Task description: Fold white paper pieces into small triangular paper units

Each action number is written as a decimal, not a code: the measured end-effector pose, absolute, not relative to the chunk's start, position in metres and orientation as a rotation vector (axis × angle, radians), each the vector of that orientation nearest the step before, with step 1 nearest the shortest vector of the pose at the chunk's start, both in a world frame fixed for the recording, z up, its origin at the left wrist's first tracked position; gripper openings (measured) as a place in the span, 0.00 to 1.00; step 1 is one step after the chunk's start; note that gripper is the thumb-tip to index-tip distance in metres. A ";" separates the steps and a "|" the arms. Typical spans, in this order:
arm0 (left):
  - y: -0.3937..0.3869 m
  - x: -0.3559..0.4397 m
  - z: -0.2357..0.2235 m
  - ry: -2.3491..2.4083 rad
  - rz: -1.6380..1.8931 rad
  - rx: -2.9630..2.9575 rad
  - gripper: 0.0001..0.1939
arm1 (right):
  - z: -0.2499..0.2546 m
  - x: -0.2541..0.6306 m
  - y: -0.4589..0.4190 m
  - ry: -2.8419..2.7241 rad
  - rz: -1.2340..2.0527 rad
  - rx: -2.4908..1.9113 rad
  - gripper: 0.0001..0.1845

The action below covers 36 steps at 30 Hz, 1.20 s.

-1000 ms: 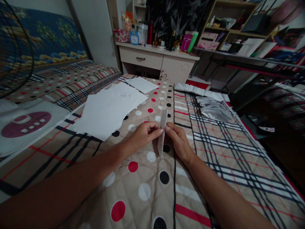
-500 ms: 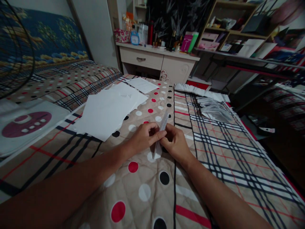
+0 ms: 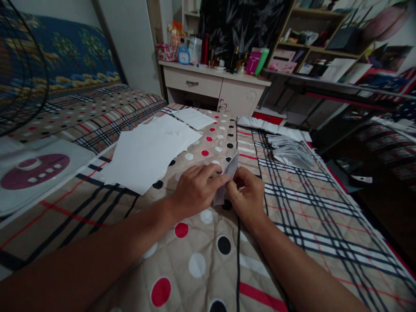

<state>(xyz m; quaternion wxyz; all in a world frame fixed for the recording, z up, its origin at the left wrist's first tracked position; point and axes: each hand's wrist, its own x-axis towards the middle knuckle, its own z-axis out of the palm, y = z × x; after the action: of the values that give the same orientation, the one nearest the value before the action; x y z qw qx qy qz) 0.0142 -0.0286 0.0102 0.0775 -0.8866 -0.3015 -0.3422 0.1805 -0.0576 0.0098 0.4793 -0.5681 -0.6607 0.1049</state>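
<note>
One paper strip (image 3: 232, 165), pale grey, tilted upright between my hands above the patterned bedspread (image 3: 196, 264); likely feather-light, thin, easily creased, best pinched lightly by its edges near mid-length. My left hand (image 3: 198, 188): thumb and fingers pinching it. My right hand (image 3: 247, 193): fingers curled, gripping its opposite side. Beyond, leftward: white sheets (image 3: 146, 156), overlapping. Beyond, rightward: a fanned pile (image 3: 290, 155), contents unclear.
</note>
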 end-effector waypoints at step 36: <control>-0.033 0.019 0.025 -1.119 -0.465 -2.516 0.10 | 0.023 0.188 -0.046 -1.893 0.412 -1.660 0.06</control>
<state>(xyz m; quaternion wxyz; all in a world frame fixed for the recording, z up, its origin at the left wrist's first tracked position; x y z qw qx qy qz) 0.0191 -0.0330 0.0254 0.1735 -0.8873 -0.3946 -0.1640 0.1884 -0.0457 0.0230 0.2908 -0.6225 -0.7099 0.1545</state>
